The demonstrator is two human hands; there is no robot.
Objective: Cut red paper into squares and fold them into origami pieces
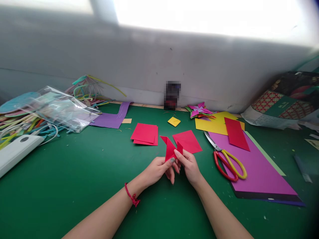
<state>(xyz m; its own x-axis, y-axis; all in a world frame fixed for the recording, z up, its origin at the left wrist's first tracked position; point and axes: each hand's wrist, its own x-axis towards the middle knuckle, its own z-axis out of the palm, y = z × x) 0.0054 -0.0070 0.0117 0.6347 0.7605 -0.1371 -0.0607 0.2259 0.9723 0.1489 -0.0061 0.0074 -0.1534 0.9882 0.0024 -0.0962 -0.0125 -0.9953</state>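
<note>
A partly folded piece of red paper (169, 149) is held up between both hands above the green table (99, 186). My left hand (159, 168) pinches its lower left part, with some fingers extending below it. My right hand (189, 165) grips its right side between thumb and fingers. Just beyond, to the left, lies a small stack of red squares (144, 133). Another red square (188, 141) lies flat behind my right hand. A small yellow folded paper (174, 121) rests farther back.
Scissors (225, 159) with red and yellow handles lie on purple sheets (261, 169) at the right. Behind are yellow paper (210, 126) and star-shaped papers (198, 109). Plastic wrap (67, 109), colored strips and a white device (20, 149) occupy the left. A patterned bag (276, 106) stands back right.
</note>
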